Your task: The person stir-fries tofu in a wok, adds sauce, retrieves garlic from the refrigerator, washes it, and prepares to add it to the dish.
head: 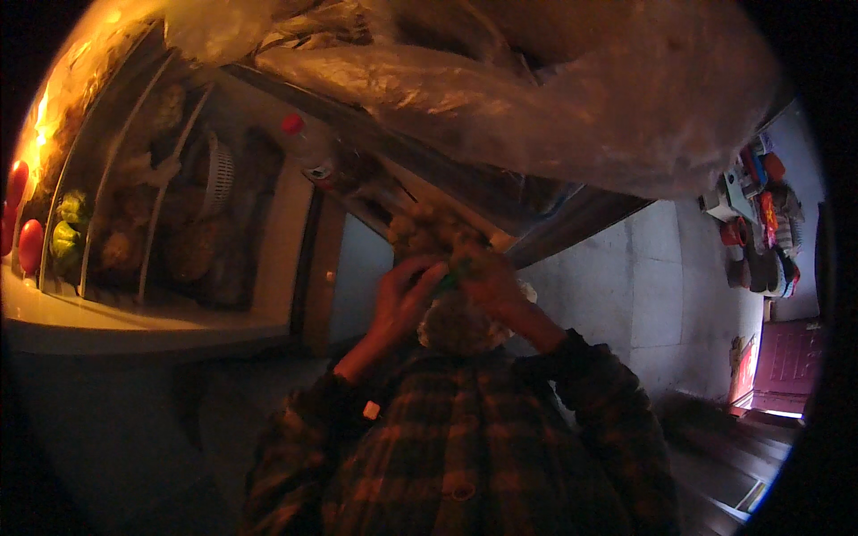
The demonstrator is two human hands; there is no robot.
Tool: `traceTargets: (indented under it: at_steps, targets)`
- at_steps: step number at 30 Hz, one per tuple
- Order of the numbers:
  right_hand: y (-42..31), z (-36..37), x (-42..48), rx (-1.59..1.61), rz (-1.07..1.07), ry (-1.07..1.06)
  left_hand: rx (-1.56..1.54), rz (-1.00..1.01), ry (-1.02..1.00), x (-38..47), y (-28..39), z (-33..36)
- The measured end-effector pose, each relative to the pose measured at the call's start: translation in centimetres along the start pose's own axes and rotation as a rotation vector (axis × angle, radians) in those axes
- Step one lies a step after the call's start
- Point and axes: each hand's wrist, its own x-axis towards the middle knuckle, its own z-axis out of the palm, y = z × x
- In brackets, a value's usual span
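Observation:
At the middle of the view my left hand [401, 295] and my right hand [493, 281] are close together, their fingers on a small green item [450, 281], perhaps a tie or strip. Just below them hangs a clear plastic bag [459, 325] with pale contents that I cannot make out. Beyond my fingers lies a cluster of brownish lumpy food [429, 228], too dim to name. A clear plastic bottle [315, 151] with a red cap lies past my left hand, pointing up and left.
An open refrigerator [275, 268] with shelves stands at the left, with a white basket [219, 175], green vegetables [66, 242] and red items [30, 246] inside. Large plastic sheeting [469, 100] spans the top. Shoes [764, 268] sit at the far right, near a purplish door [787, 365].

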Motion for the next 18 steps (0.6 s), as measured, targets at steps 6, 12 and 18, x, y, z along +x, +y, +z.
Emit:
traceTargets:
  at_steps: [6,12,18]
  targets:
    - [1.3,1.8,0.8,-0.008,0.133,-0.009,-0.051,0.071,-0.118,1.1,-0.6,-0.2]
    - [3.1,2.6,0.9,0.021,0.084,0.138,-0.144,-0.026,-0.304,-0.2,-0.2,-0.7]
    - [4.4,2.2,1.4,0.006,0.099,0.23,-0.209,-0.111,-0.255,-0.6,1.4,-3.1]
